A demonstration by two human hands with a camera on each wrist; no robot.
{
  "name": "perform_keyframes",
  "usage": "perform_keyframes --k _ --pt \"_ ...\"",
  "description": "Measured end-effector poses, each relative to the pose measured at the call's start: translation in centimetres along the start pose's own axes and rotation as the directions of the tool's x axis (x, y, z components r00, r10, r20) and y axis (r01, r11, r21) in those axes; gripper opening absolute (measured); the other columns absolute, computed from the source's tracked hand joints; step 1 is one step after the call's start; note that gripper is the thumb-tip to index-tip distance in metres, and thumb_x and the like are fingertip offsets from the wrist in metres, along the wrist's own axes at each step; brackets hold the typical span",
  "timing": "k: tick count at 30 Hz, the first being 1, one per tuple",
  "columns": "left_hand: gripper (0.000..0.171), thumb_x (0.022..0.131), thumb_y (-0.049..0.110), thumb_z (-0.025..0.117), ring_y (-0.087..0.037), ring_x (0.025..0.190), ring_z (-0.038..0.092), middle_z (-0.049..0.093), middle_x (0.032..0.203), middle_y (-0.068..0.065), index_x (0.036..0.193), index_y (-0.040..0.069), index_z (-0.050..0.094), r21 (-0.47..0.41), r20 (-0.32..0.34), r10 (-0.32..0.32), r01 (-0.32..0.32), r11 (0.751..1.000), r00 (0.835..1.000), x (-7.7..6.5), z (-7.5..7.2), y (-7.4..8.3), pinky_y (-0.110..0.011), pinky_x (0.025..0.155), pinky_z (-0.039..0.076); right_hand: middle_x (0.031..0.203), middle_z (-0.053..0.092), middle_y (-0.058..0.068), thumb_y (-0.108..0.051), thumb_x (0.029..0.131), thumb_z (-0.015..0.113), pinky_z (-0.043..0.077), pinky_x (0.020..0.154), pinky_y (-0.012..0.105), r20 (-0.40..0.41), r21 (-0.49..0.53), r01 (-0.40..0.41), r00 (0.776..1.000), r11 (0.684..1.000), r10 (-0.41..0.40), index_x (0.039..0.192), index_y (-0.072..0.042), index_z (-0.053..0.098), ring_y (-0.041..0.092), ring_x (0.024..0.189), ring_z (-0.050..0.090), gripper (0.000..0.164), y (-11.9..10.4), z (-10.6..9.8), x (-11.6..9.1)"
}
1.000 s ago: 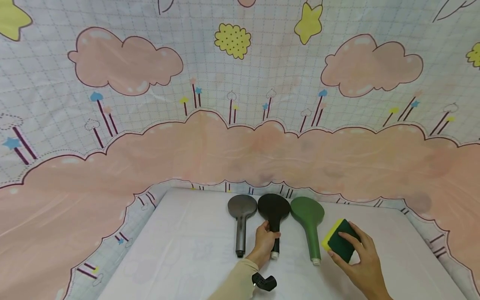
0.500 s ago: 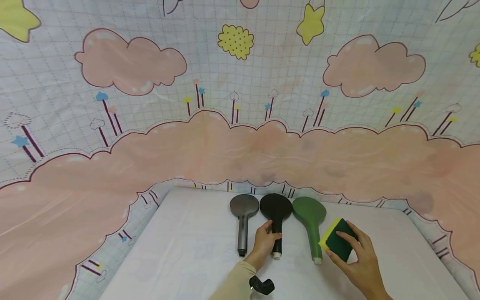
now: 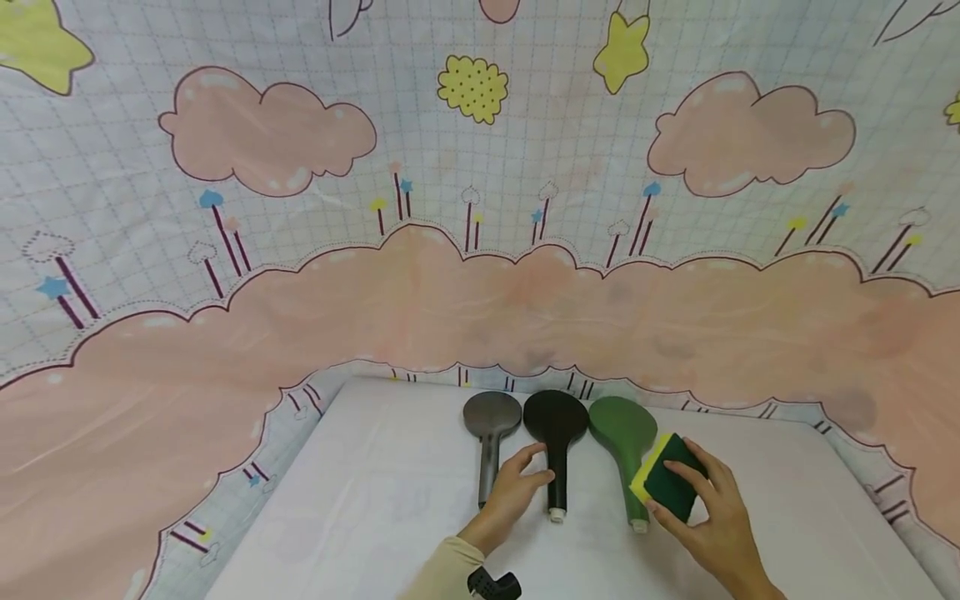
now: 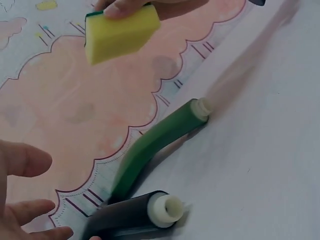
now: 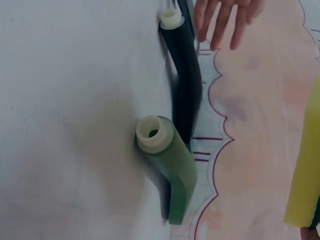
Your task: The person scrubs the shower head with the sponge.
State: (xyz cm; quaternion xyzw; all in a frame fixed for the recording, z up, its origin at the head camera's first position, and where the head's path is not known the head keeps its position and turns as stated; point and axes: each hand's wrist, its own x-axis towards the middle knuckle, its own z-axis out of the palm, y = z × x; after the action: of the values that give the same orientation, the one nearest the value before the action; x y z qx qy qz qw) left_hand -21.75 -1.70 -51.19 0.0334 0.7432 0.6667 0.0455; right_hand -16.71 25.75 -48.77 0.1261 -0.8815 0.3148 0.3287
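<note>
Three handheld shower heads lie in a row on the white table: grey [image 3: 491, 414], black [image 3: 556, 417] and green [image 3: 622, 425], their handles toward me. My left hand [image 3: 506, 504] is beside the black handle, thumb and fingers spread and apart from it in the left wrist view; it partly covers the grey handle in the head view. With thumb and fingers, my right hand [image 3: 720, 525] pinches a yellow sponge [image 3: 678, 479] with a dark green scouring side. It is held up off the table, overlapping the green handle in the head view. White threaded ends [image 4: 167, 210] tip the black and green handles.
A white tabletop [image 3: 360, 500] spreads around the shower heads. Behind it hangs a pink and white cloth [image 3: 480, 308] printed with clouds and stars, which also runs along the table's sides. A black device [image 3: 495, 583] sits at the left wrist.
My left hand has let go of the black shower head's handle and drawn back to the left. My right hand has moved slightly left with the sponge, toward the green handle.
</note>
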Motion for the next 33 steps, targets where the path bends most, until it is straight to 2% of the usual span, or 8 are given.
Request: perform_keyframes --k 4,6,8,11,15,19,25,33 --pt "0.054 0.091 0.016 0.065 -0.043 0.14 0.037 0.044 0.151 -0.02 0.143 0.007 0.05 0.025 0.051 0.047 -0.048 0.999 0.998 -0.7 -1.2 0.7 -0.058 0.105 0.042 0.147 0.046 0.015 -0.023 0.062 0.093 0.044 0.097 0.017 0.019 -0.021 -0.01 1.0 1.0 0.011 0.116 -0.017 0.068 0.03 0.127 0.042 0.06 -0.4 0.2 0.2" --pt "0.055 0.092 0.016 0.064 -0.045 0.137 0.042 0.042 0.15 -0.024 0.143 0.007 0.048 0.021 0.074 0.07 -0.072 0.997 0.995 -1.1 -2.0 0.8 -0.057 0.104 0.043 0.147 0.045 0.013 -0.026 0.063 0.093 0.045 0.096 0.02 0.026 -0.028 -0.019 0.999 0.999 0.02 0.117 -0.018 0.068 0.031 0.127 0.043 0.06 -0.6 0.4 0.2" --pt "0.055 0.092 0.017 0.064 -0.046 0.132 0.047 0.041 0.15 -0.027 0.144 0.008 0.047 0.027 0.086 0.09 -0.093 0.995 0.992 -1.5 -2.8 0.7 -0.054 0.102 0.046 0.147 0.046 0.014 -0.024 0.063 0.093 0.045 0.098 0.019 0.025 -0.01 -0.011 1.0 1.0 0.011 0.117 -0.017 0.068 0.029 0.128 0.042 0.06 -0.7 0.6 0.2" --pt "0.054 0.092 0.014 0.065 -0.047 0.126 0.052 0.043 0.146 -0.03 0.142 0.007 0.049 0.04 0.068 0.131 -0.134 0.99 0.989 -1.9 -3.9 0.5 -0.047 0.099 0.05 0.147 0.046 0.014 -0.021 0.062 0.093 0.024 0.095 -0.002 0.009 0.02 0.011 1.0 1.0 -0.011 0.116 -0.019 0.068 0.017 0.13 0.04 0.06 -0.8 1.0 0.1" --pt "0.051 0.089 0.01 0.068 -0.045 0.123 0.053 0.05 0.138 -0.025 0.137 0.004 0.052 0.064 -0.013 0.176 -0.175 0.982 0.984 -1.7 -5.2 0.2 -0.032 0.091 0.054 0.146 0.047 0.013 -0.016 0.06 0.093 0.023 0.095 -0.004 -0.02 0.066 0.05 0.999 0.997 -0.048 0.117 -0.019 0.068 -0.001 0.132 0.033 0.061 -1.0 1.3 0.5" --pt "0.05 0.088 0.007 0.069 -0.041 0.119 0.056 0.053 0.135 -0.022 0.134 0.003 0.053 0.073 -0.091 0.165 -0.159 0.985 0.982 -1.2 -6.2 -0.5 -0.023 0.085 0.053 0.146 0.047 0.015 -0.014 0.06 0.092 0.026 0.096 -0.003 -0.029 0.096 0.081 0.996 0.992 -0.079 0.117 -0.018 0.068 -0.004 0.134 0.03 0.063 -1.3 1.6 0.9" --pt "0.047 0.085 0.003 0.069 -0.037 0.115 0.059 0.057 0.129 -0.021 0.131 0.0 0.056 0.151 -0.197 0.159 -0.13 0.98 0.968 -0.6 -7.4 -1.9 -0.029 0.086 0.054 0.145 0.047 0.017 -0.014 0.06 0.092 0.027 0.097 -0.001 -0.027 0.105 0.102 0.995 0.989 -0.099 0.118 -0.017 0.067 0.0 0.135 0.032 0.063 -1.7 2.2 1.3" --pt "0.052 0.087 0.006 0.069 -0.04 0.123 0.056 0.053 0.137 -0.024 0.135 0.0 0.052 0.151 -0.207 0.085 -0.054 0.987 0.975 0.0 -8.5 -3.3 -0.046 0.094 0.053 0.148 0.045 0.012 -0.017 0.061 0.093 0.028 0.098 0.001 -0.008 0.119 0.121 0.993 0.985 -0.121 0.119 -0.018 0.067 0.005 0.134 0.035 0.063 -2.9 3.2 1.8"
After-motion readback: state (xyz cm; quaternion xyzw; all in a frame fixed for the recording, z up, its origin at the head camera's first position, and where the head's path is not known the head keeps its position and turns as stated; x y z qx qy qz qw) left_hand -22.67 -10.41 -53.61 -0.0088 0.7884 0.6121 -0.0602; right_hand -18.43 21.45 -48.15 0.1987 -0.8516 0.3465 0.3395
